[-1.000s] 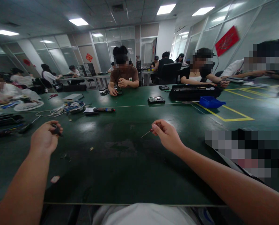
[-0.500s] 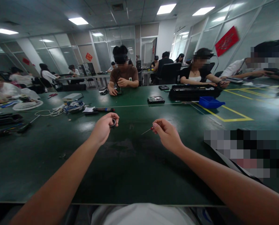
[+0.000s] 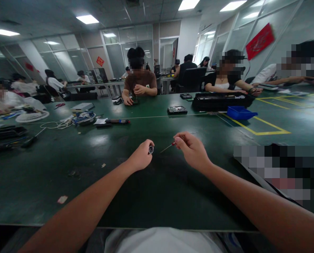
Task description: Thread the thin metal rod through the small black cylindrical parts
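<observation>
My left hand [image 3: 142, 155] is closed around a small dark cylindrical part [image 3: 151, 150] with a pale ring at its end; most of it is hidden by the fingers. Between the thumb and fingers of my right hand [image 3: 191, 147] is a thin screwdriver [image 3: 168, 147]. Its shaft is metal, with a bit of red by the fingertips, and the tip points left and down. That tip is a short gap away from the cylindrical part. Both hands are above the green tabletop [image 3: 136, 196].
Beyond my hands lie a hard drive [image 3: 177, 110], a blue tray [image 3: 240, 113], a long black casing [image 3: 222, 102] and a pen-like tool [image 3: 117, 121]. Cables and a white fan grille [image 3: 32, 116] are at left. A person [image 3: 139, 80] works across the table. Blurred-out papers lie right.
My left hand has moved right and slightly down with the cylindrical part, closer to the screwdriver. My right hand has barely shifted. Scraps on the table now show beside my left forearm.
</observation>
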### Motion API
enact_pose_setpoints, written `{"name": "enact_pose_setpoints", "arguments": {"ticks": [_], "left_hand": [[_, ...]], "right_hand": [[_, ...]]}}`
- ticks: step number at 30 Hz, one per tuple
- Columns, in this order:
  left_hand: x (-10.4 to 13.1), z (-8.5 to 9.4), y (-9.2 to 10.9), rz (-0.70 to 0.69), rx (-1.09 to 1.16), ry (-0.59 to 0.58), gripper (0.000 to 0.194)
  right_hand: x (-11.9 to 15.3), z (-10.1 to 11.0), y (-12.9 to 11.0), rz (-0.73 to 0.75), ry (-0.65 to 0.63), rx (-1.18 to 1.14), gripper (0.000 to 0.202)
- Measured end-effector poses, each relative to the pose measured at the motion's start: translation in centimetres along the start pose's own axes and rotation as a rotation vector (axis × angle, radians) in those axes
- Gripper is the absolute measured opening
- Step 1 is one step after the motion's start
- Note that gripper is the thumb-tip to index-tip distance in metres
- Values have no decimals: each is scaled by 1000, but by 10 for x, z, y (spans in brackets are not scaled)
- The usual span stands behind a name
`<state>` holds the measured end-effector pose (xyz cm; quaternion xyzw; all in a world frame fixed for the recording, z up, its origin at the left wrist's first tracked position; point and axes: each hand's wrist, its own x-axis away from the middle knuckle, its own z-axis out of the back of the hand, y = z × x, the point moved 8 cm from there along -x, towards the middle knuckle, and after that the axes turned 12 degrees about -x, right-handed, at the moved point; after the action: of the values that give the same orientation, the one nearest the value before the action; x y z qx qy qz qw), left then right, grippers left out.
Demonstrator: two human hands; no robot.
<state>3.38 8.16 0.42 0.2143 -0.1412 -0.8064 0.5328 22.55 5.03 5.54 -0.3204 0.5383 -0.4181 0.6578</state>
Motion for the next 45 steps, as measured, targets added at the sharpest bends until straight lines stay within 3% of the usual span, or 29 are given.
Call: {"name": "enact_pose_setpoints", "arguments": {"ticks": [5,14,21,28,35,41,45], "left_hand": [[-1,9,6,-89,8,18,28],[1,12,11,-71,12,33,42],[1,12,14,-116,42,31,35],[1,11,9,-99,32,27,37],[1,13,8,-105,42,41,36],[2,11,14,-160,5,48,36],[2,9,15,-180,4,50,37]], "right_hand": [[2,-9,4,-5,-101,-45,27],[0,-7,6,5,-87,1,25],[-1,-5,1,9,-54,3,24],[0,3,-8,33,10,274,37],[7,-15,-23,217,-170,254,16],[5,-14,-17,112,-146,320,31],[5,-15,-16,125,-156,351,27]]}}
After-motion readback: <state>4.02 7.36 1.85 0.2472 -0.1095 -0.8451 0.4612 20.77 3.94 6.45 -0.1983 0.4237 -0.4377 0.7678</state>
